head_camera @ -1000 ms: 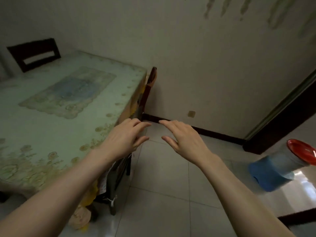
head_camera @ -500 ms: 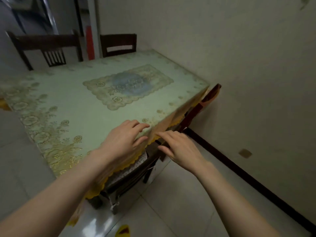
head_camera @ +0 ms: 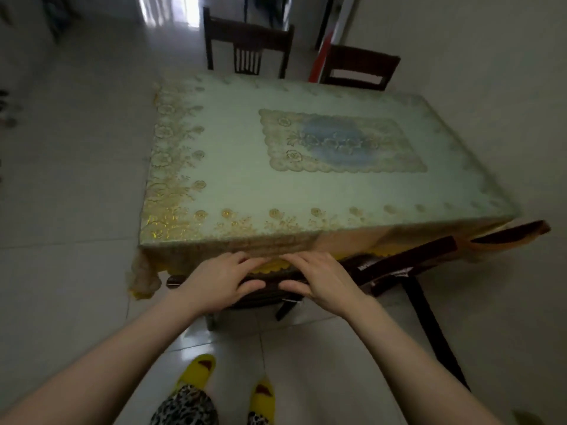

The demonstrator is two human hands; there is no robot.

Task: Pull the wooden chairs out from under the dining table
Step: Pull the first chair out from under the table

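Note:
A dining table [head_camera: 233, 167] under a pale green cloth with gold flowers fills the middle of the view. At its near edge the dark top rail of a wooden chair [head_camera: 271, 285] shows, the seat tucked under the cloth. My left hand [head_camera: 219, 280] and my right hand [head_camera: 323, 282] lie side by side on that rail, fingers over its top and thumbs on its near face. A second dark chair back [head_camera: 423, 251] slants out to the right, partly under the cloth. On the far side stand two more chairs, one slatted [head_camera: 248, 41] and one with an open back [head_camera: 359, 67].
A wall with a dark skirting board [head_camera: 435, 332] runs close along the table's right side. Pale tiled floor [head_camera: 67, 210] spreads to the left and behind me. My feet in yellow slippers [head_camera: 196, 372] stand just short of the near chair.
The view has swung left and down to face the table's near edge. Both hands have dropped from hovering above the table corner onto the near chair's top rail.

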